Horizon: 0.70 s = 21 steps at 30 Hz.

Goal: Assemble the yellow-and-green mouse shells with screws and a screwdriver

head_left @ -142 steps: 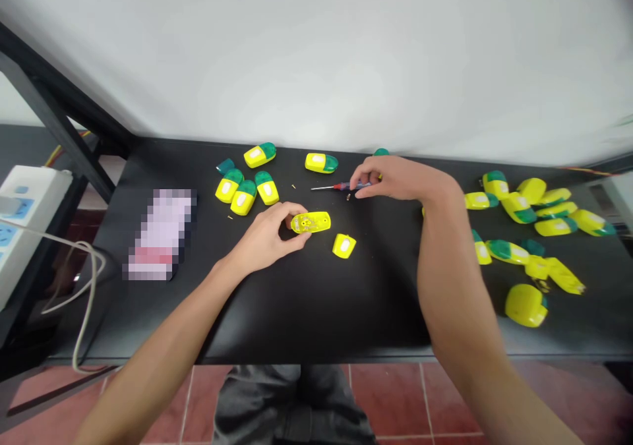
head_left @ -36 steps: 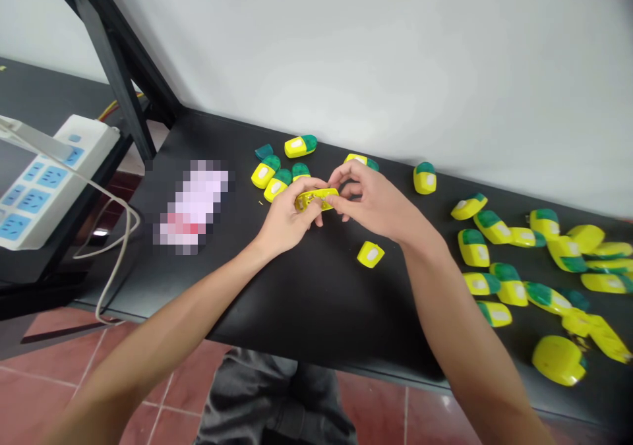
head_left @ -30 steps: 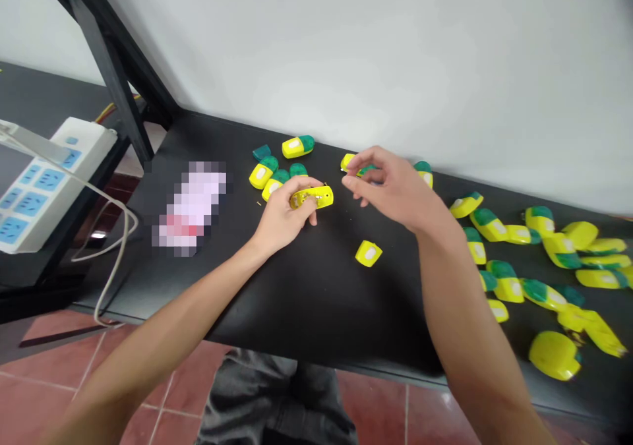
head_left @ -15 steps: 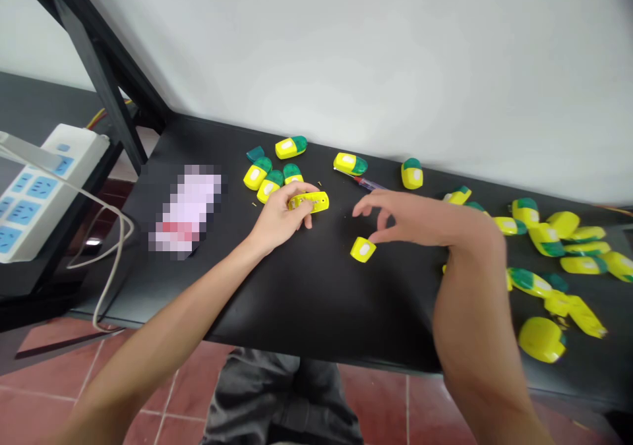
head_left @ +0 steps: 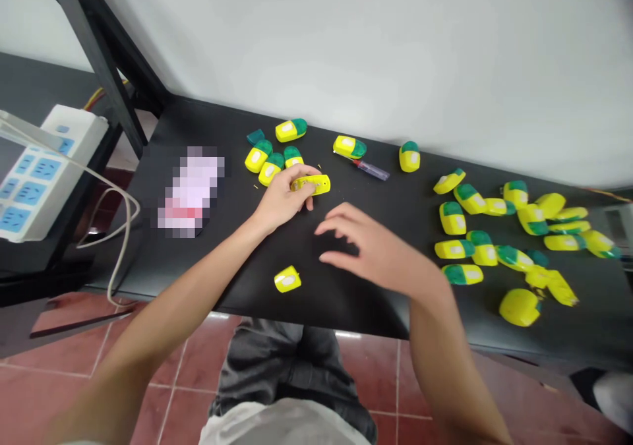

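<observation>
Near twelve o'clock on the black surface (head_left: 346, 300), my left hand (head_left: 281, 198) curls its fingers around a yellow shell (head_left: 310, 184). My right hand (head_left: 359, 244) is empty, fingers spread. A loose yellow half (head_left: 287, 279) lies at six o'clock, with closed green-and-yellow capsules (head_left: 452, 218) at three.

Off to the left of the grip there's a pixelated pinkish thing (head_left: 190, 191) on the black desk (head_left: 217, 128), and further left a white power strip (head_left: 44, 168) with a pale cable (head_left: 129, 214) drooping off it.
</observation>
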### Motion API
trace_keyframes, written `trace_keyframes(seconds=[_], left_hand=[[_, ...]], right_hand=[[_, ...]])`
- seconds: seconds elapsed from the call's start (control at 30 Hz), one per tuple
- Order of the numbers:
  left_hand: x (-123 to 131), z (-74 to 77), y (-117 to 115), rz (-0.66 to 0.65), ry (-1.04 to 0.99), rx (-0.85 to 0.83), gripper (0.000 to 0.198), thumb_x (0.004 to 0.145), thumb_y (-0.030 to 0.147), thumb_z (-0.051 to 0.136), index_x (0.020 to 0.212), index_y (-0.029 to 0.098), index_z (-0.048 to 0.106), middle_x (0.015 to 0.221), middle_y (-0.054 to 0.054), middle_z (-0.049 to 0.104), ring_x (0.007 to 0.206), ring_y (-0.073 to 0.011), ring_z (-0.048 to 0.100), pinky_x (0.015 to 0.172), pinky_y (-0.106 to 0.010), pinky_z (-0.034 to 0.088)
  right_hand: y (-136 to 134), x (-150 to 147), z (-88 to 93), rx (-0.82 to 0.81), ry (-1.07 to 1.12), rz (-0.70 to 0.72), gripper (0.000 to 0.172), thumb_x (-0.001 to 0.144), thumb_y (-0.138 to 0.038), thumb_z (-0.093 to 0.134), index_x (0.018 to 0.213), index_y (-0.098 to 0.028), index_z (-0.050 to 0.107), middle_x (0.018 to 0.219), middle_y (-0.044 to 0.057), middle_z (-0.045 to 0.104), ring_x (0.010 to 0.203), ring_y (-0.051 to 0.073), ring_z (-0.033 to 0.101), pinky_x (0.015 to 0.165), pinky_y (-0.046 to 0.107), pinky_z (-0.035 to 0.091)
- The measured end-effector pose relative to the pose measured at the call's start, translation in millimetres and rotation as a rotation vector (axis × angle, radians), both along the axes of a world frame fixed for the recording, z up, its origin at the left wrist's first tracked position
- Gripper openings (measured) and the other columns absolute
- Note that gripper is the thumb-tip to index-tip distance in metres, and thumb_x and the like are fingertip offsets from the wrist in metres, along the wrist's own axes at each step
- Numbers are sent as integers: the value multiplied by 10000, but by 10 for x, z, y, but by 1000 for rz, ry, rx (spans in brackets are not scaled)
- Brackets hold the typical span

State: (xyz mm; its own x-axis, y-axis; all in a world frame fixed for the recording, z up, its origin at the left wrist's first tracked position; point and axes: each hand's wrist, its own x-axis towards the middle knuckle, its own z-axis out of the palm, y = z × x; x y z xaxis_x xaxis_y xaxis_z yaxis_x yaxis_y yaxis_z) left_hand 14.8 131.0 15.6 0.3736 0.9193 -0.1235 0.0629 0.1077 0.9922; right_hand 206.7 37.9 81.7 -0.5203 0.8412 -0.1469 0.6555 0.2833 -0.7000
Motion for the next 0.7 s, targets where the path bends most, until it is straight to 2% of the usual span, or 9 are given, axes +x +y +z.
trace_keyframes(seconds=[0.07, 0.13, 0.2, 0.27, 0.33, 0.4, 0.5, 0.57, 0.7], left_hand=[[7, -14, 4, -14, -10, 19, 197, 905, 82, 576, 1061, 140, 681, 568, 60, 618, 479, -73, 576, 495, -181, 401], [11, -26, 5, -21, -24, 36, 203, 900, 71, 565, 1059, 135, 674, 598, 57, 632, 487, -70, 588, 489, -181, 400], [15, -34, 3, -15, -38, 43, 202, 895, 64, 561, 1052, 135, 665, 622, 56, 641, 480, -65, 586, 475, -181, 393], [19, -37, 1, -9, -39, 37, 205, 890, 56, 557, 1047, 140, 659, 588, 70, 618, 462, -65, 573, 471, -181, 391], [25, -30, -2, -11, -44, 29, 207, 885, 47, 550, 1033, 146, 655, 550, 83, 589, 455, -68, 567, 485, -181, 405], [28, -15, -5, -1, -61, 24, 185, 881, 48, 558, 1003, 150, 653, 595, 75, 616, 472, -64, 579, 505, -184, 426], [19, 11, -10, 2, -42, 12, 171, 884, 59, 563, 999, 147, 654, 593, 72, 623, 465, -67, 560, 509, -192, 423], [1, 22, -14, -14, -2, 1, 189, 893, 80, 565, 1040, 145, 662, 539, 76, 601, 448, -76, 536, 503, -197, 406], [-31, 28, -21, -35, 31, -4, 206, 913, 145, 583, 1097, 152, 675, 557, 57, 627, 469, -89, 549, 514, -206, 406]], right_hand=[[-180, -276, -23, 58, 23, 150, 372, 971, -251, 738, 1333, -228, 653, 1366, 103, 648, 1236, 270, 613, 1089, 474, 548], [-302, -484, -97, 81, -10, 256, 384, 980, -203, 721, 1358, -220, 649, 1416, 112, 649, 1255, 283, 592, 1076, 502, 555], [-333, -573, -193, 72, -58, 286, 299, 1010, -146, 648, 1302, -199, 683, 1349, 119, 687, 1192, 281, 606, 1018, 503, 576], [-265, -531, -272, 25, -18, 255, 263, 1041, -139, 580, 1269, -182, 703, 1250, 120, 715, 1130, 264, 623, 1003, 489, 579], [-118, -386, -313, -24, 112, 154, 284, 1057, -185, 562, 1305, -193, 701, 1197, 112, 714, 1109, 247, 642, 1007, 464, 578], [74, -197, -326, -81, 282, -10, 298, 1042, -288, 617, 1322, -252, 714, 1187, 84, 703, 1018, 207, 671, 961, 412, 594], [353, 36, -366, -163, 582, -283, 417, 964, -443, 716, 1356, -298, 710, 1197, 58, 707, 1051, 206, 669, 936, 382, 599], [484, 123, -437, -201, 760, -450, 474, 889, -488, 777, 1334, -334, 716, 1198, 30, 708, 1044, 200, 662, 904, 360, 601], [585, 210, -633, -263, 918, -636, 493, 792, -529, 820, 1245, -368, 712, 1157, -2, 713, 1021, 193, 682, 936, 368, 607]])
